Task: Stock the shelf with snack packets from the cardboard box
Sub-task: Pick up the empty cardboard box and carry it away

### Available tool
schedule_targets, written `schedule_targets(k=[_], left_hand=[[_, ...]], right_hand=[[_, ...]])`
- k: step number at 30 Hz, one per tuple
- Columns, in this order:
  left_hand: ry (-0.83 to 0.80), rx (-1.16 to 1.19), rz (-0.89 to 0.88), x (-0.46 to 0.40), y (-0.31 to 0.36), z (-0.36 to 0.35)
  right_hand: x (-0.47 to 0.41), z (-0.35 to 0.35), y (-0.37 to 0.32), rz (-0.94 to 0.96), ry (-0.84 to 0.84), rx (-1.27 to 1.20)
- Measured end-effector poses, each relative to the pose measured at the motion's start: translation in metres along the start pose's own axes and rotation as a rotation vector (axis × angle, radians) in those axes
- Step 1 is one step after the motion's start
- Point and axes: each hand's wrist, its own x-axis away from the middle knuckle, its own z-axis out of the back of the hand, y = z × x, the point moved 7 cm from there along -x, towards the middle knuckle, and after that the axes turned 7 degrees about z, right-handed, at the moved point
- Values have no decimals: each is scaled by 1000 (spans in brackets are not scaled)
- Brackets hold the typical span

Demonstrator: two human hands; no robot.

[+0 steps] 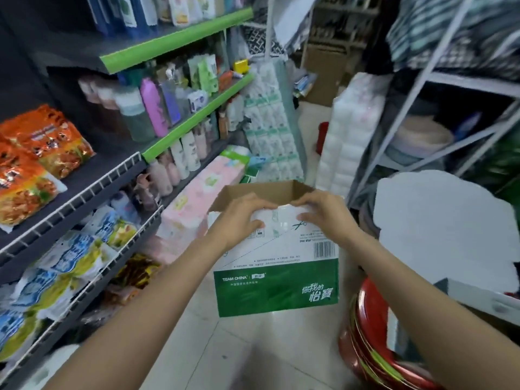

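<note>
Both hands grip the near top edge of the cardboard box (277, 266): the left hand (242, 220) curls its fingers over the rim, the right hand (320, 213) pinches it at 1 o'clock of the left. The box is smooth, printed white above green, with a brown open flap. At 9 o'clock, glossy orange snack packets (31, 161) lie on the dark wire-edged shelf (92, 190).

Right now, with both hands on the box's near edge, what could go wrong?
The cardboard box is gripped only at its top edge by the left hand and right hand; it could tip. Its inside is hidden, so packets may spill. The red basins sit close beside it and could be knocked.
</note>
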Motion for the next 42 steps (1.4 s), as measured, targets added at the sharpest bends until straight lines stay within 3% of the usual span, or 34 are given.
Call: schedule_targets(k=[3, 8, 25, 34, 42], left_hand=[[-30, 10, -97, -45, 29, -16], [-69, -31, -237, -119, 90, -53], [-169, -84, -500, -331, 324, -214], [-318, -187, -664, -408, 395, -314], [-517, -268, -793, -419, 428, -396]], right_hand=[[1, 25, 40, -59, -1, 47], [8, 71, 117, -164, 181, 46], [43, 247, 383, -393, 420, 253], [67, 274, 487, -660, 449, 377], [118, 255, 551, -877, 482, 246]])
